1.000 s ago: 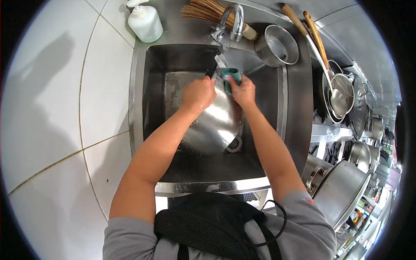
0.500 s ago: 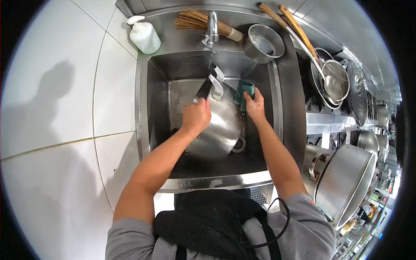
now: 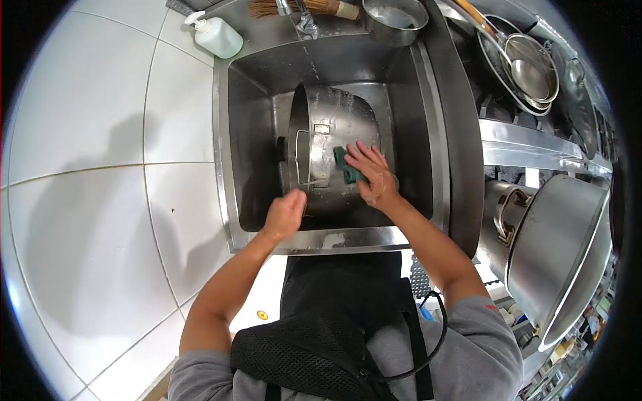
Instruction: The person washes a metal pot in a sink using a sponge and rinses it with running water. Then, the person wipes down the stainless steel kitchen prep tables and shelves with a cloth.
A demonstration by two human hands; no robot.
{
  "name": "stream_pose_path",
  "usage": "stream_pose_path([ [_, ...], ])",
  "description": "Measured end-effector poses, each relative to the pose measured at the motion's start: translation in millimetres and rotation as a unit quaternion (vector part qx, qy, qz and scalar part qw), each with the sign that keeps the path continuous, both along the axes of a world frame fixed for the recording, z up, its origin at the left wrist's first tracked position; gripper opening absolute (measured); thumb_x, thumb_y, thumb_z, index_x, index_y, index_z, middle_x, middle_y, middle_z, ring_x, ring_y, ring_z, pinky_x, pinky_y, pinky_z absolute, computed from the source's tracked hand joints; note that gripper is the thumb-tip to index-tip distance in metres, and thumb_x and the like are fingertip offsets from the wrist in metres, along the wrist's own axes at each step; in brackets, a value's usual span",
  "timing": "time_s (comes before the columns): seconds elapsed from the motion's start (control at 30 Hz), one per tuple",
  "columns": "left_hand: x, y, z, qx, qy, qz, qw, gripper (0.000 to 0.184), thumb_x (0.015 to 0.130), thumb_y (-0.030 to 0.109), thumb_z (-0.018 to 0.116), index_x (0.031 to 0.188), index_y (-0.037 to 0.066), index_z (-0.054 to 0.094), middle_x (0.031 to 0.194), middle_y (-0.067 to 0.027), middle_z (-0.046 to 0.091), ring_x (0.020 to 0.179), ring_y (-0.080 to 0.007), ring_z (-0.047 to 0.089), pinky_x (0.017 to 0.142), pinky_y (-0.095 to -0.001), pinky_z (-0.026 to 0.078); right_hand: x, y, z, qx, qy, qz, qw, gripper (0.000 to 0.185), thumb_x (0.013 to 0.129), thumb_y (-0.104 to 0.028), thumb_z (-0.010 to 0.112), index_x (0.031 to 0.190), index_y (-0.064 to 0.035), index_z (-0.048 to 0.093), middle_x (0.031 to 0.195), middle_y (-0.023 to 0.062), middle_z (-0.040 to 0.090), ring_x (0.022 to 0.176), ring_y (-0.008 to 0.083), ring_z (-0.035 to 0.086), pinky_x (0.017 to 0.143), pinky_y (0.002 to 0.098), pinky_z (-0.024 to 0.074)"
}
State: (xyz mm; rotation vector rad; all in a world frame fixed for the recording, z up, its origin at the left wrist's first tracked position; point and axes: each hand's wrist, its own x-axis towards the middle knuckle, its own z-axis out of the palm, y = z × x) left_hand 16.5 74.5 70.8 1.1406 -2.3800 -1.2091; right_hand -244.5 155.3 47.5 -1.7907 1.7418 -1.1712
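Note:
A steel pot [image 3: 344, 117] lies tipped on its side in the sink [image 3: 261, 73], its open mouth toward the left and its wire-like side handle [image 3: 298, 157] facing up. At the near end of the pot's rim, my left hand [image 3: 286, 212] is closed around the edge; the fingertips are partly hidden. My right hand [image 3: 376, 179] presses a green scouring pad [image 3: 345, 164] against the pot's outer wall, with its fingers stretched over the pad. Part of the pad is covered by the palm.
Behind the sink are a faucet [image 3: 306, 23], a bristle brush [image 3: 314, 8] and a small steel pot [image 3: 396, 27]. A white pump bottle [image 3: 219, 37] stands at the back left corner. To the right are strainers and a ladle [image 3: 529, 79] and a large pot [image 3: 558, 240].
The pot has been turned, so its handle now faces left and nearer me. My left hand has moved to the rim's near end. My right hand has brought the pad onto the pot's wall.

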Motion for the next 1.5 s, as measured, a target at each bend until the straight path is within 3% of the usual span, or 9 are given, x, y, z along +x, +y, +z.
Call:
stream_pose_path([
  [0.07, -16, -31, 20, 0.206, 0.181, 0.167, 0.947, 0.044, 0.104, 0.039, 0.035, 0.095, 0.003, 0.058, 0.077, -0.0085, 0.067, 0.065, -0.0162, 0.064, 0.059, -0.0332, 0.051, 5, 7, 0, -0.005, 0.031, 0.016, 0.999, 0.055, 0.071, 0.0, 0.059, 0.126, -0.0091, 0.058, 0.144, 0.0078, 0.048, 0.139, 0.0297, 0.037, 0.115, 0.0522, 0.0232],
  [0.17, -82, -64, 87, 0.148, 0.145, 0.186, 0.961, 0.03, 0.1, 0.035, 0.05, 0.108, 0.007, 0.056, 0.084, -0.0059, 0.067, 0.074, -0.0141, 0.064, 0.064, -0.0308, 0.05, 29, 20, 2, -0.009, 0.011, 0.024, 1.0, 0.058, 0.069, 0.002, 0.06, 0.126, -0.0107, 0.059, 0.144, 0.0053, 0.048, 0.14, 0.0287, 0.035, 0.116, 0.054, 0.0218],
  [0.3, -94, -90, 73, -0.177, -0.031, 0.069, 0.981, 0.028, 0.093, 0.03, 0.061, 0.092, 0.002, 0.058, 0.084, -0.0179, 0.066, 0.075, -0.0343, 0.064, 0.065, -0.0427, 0.048, 40, 26, -3, 0.019, -0.052, 0.055, 0.997, 0.062, 0.066, 0.006, 0.06, 0.126, -0.0128, 0.06, 0.142, 0.0054, 0.051, 0.139, 0.0291, 0.037, 0.115, 0.0532, 0.0224],
  [0.4, -93, -103, 77, -0.143, -0.069, 0.077, 0.984, 0.038, 0.094, 0.035, 0.058, 0.082, -0.001, 0.06, 0.077, -0.021, 0.064, 0.07, -0.0384, 0.061, 0.066, -0.0421, 0.048, 25, 21, 11, 0.035, -0.323, -0.05, 0.944, 0.062, 0.066, 0.005, 0.059, 0.125, -0.0122, 0.06, 0.139, 0.0094, 0.053, 0.135, 0.0305, 0.042, 0.113, 0.0507, 0.0266],
  [0.47, -95, -116, 70, -0.069, -0.078, 0.073, 0.992, 0.049, 0.095, 0.042, 0.055, 0.075, -0.002, 0.062, 0.07, -0.0207, 0.063, 0.063, -0.038, 0.06, 0.064, -0.0394, 0.048, 7, 10, 32, -0.114, -0.07, -0.173, 0.976, 0.061, 0.066, 0.003, 0.062, 0.125, -0.0128, 0.06, 0.139, 0.0118, 0.052, 0.13, 0.0304, 0.047, 0.111, 0.0472, 0.0306],
  [0.6, -120, -125, 83, -0.125, -0.094, 0.039, 0.987, 0.05, 0.095, 0.042, 0.052, 0.075, -0.002, 0.064, 0.078, -0.0273, 0.063, 0.077, -0.0467, 0.061, 0.069, -0.0486, 0.049, 21, -13, 38, -0.086, 0.181, -0.049, 0.979, 0.063, 0.066, -0.004, 0.07, 0.127, -0.0172, 0.059, 0.146, 0.0074, 0.044, 0.134, 0.0266, 0.042, 0.108, 0.0452, 0.0333],
  [0.9, -137, -161, 72, -0.242, -0.13, -0.005, 0.962, 0.055, 0.099, 0.039, 0.041, 0.072, -0.003, 0.065, 0.076, -0.0282, 0.062, 0.078, -0.0468, 0.061, 0.075, -0.0511, 0.05, 31, -14, 35, 0.068, 0.219, -0.04, 0.972, 0.052, 0.068, -0.005, 0.064, 0.119, -0.0202, 0.067, 0.139, 0.0032, 0.048, 0.12, 0.0238, 0.049, 0.1, 0.0398, 0.0392],
  [1.03, -145, -168, 73, -0.217, -0.106, -0.016, 0.97, 0.056, 0.099, 0.038, 0.041, 0.071, -0.004, 0.065, 0.076, -0.0284, 0.062, 0.079, -0.0467, 0.061, 0.077, -0.0512, 0.05, 41, -49, 19, -0.09, 0.218, -0.062, 0.97, 0.056, 0.067, -0.004, 0.062, 0.123, -0.0143, 0.063, 0.138, 0.0054, 0.051, 0.123, 0.0276, 0.05, 0.103, 0.0433, 0.04],
  [1.5, -156, -184, 74, -0.206, -0.109, -0.02, 0.972, 0.055, 0.099, 0.038, 0.04, 0.074, -0.004, 0.067, 0.077, -0.0283, 0.064, 0.08, -0.0469, 0.063, 0.077, -0.0505, 0.051, 50, -100, 29, -0.043, 0.232, -0.005, 0.972, 0.063, 0.078, -0.003, 0.056, 0.14, -0.0056, 0.043, 0.149, 0.0079, 0.038, 0.138, 0.0301, 0.036, 0.114, 0.0458, 0.0292],
])
